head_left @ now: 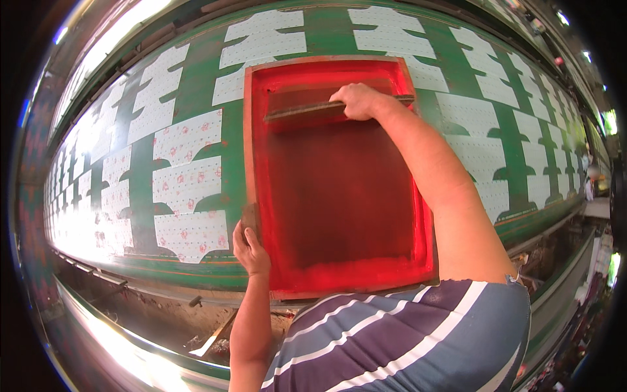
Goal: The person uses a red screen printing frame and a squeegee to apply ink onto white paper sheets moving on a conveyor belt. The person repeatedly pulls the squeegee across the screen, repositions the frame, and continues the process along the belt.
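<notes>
Tabletop point(235, 134): green, thin orange-brown line along the near edge. Frame point(249, 157): wood-brown outside, bright red inside. Mesh point(339, 196): dark maroon, bright red smear across its near end. Scraper point(304, 114): dark brown. Cloth pieces point(189, 235) toward tabletop's left end: white, fine dots, red-pink flowers; leftmost washed out by glare. Far-edge pieces point(264, 47): white, small dots. Shirt point(392, 336): purple, slate-blue, white stripes.

Right arm point(444, 176) outstretched forward, right grip point(360, 102) curled — left forearm point(251, 320) lower, left grip point(253, 256) farther back.
</notes>
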A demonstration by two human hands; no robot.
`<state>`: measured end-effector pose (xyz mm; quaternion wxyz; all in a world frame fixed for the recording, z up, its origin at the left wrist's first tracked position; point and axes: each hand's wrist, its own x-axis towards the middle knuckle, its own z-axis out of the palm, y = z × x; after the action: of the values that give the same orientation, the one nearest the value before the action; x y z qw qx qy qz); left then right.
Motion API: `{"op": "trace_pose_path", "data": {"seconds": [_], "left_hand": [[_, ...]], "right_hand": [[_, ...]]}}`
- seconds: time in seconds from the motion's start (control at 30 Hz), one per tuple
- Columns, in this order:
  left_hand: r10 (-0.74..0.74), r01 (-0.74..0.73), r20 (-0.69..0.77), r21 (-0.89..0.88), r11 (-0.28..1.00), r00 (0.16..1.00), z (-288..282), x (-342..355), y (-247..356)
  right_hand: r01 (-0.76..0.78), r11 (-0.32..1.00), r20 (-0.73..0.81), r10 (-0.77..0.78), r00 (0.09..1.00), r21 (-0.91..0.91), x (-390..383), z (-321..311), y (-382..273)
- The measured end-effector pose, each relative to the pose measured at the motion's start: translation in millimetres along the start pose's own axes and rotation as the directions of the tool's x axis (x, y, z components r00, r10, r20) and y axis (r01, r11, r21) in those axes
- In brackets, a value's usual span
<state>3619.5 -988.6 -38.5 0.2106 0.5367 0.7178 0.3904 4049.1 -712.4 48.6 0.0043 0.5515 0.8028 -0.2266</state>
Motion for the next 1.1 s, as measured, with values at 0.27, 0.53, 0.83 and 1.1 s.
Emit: {"op": "trace_pose_path", "data": {"seconds": [0.27,0.53,0.83,1.1], "left_hand": [[-0.032,0.033,0.016,-0.043,0.999,0.999,1,4,2],[0.028,-0.027,0.006,-0.095,0.995,1.000,5,7,-12],[0.053,-0.053,-0.003,-0.071,0.996,0.999,6,7,-16],[0.061,-0.057,-0.038,0.102,0.993,0.997,0,1,-4]], "right_hand": [[-0.025,0.999,0.031,0.024,0.999,0.046,-127,54,-91],[-0.065,0.996,-0.019,0.066,0.998,0.056,-249,125,-181],[-0.042,0.999,-0.209,0.041,0.977,0.001,-351,198,-253],[0.000,0.996,-0.225,-0.022,0.974,-0.094,-384,225,-268]]}}
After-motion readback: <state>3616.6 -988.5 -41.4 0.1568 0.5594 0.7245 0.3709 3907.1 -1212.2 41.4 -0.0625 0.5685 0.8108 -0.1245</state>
